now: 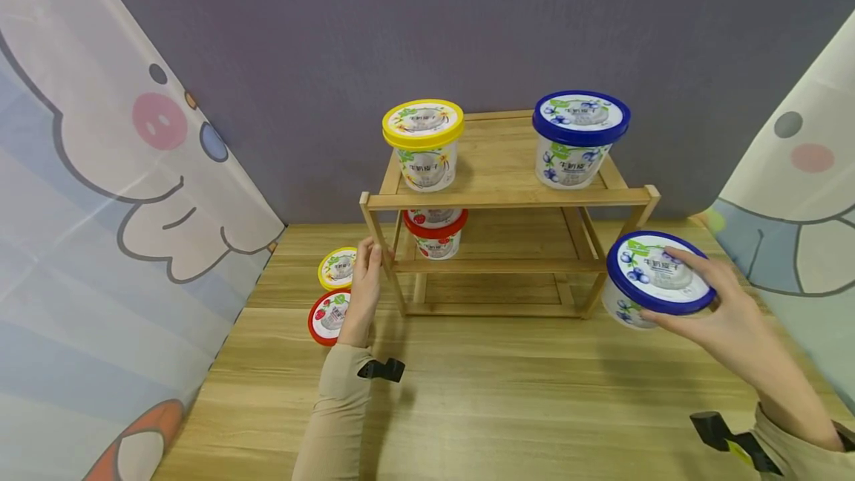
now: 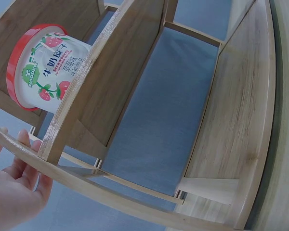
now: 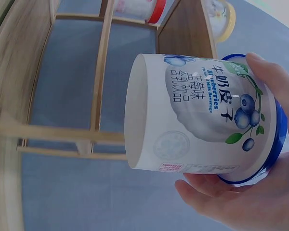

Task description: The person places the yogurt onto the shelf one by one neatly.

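Observation:
My right hand (image 1: 715, 303) grips a white tub with a blue blueberry lid (image 1: 657, 269) by its lid, beside the right end of a wooden rack (image 1: 494, 201). In the right wrist view, the tub's printed side (image 3: 197, 115) shows, with fingers and thumb at the blue rim. My left hand (image 1: 364, 284) holds the rack's left front post (image 2: 94, 190), its fingers passing behind the wood. Close above that hand, a red-lidded strawberry tub (image 2: 53, 70) sits on the middle shelf. The top shelf carries a yellow-lidded tub (image 1: 424, 143) at left and another blue-lidded tub (image 1: 580, 139) at right.
On the table left of the rack stand a yellow-lidded tub (image 1: 337, 268) and a red-lidded tub (image 1: 329, 315), partly behind my left forearm. A grey wall (image 1: 401, 21) rises behind the rack. Cartoon-printed curtains (image 1: 87, 206) hang on both sides of the wooden table (image 1: 481, 399).

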`<state>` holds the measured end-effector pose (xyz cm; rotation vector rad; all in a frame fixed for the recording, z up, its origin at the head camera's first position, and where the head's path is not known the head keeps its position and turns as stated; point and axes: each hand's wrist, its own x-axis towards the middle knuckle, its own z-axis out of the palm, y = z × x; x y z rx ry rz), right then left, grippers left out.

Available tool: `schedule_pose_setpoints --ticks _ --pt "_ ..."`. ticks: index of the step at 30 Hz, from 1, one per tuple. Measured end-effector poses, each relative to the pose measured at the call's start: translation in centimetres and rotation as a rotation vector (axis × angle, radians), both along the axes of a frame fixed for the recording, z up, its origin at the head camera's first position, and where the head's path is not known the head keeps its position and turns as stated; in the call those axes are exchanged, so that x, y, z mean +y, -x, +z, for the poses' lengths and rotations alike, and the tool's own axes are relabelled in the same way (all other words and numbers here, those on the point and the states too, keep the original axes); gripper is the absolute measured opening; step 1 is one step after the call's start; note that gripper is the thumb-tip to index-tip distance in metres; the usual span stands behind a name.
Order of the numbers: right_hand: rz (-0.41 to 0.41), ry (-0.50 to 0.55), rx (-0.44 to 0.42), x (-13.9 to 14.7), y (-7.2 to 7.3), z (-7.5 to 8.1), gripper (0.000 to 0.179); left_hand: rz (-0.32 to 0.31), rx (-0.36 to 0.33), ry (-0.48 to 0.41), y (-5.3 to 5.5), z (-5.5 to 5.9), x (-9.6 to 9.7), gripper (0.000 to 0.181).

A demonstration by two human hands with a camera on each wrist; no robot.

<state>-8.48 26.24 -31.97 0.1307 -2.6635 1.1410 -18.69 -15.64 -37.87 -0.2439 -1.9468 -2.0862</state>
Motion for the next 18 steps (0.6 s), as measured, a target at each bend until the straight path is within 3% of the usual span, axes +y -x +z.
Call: schedule_pose_setpoints --ticks 10,18 --pt "0.076 0.037 -0.046 -2.7 1.0 0.9 0.086 -0.003 0.042 -0.014 0.5 -0.9 -0.3 0.014" --pt "0.14 0.083 -0.041 -4.7 2.5 1.1 0.083 -0.009 0.013 -0.017 0.5 -0.8 -0.3 0.017"
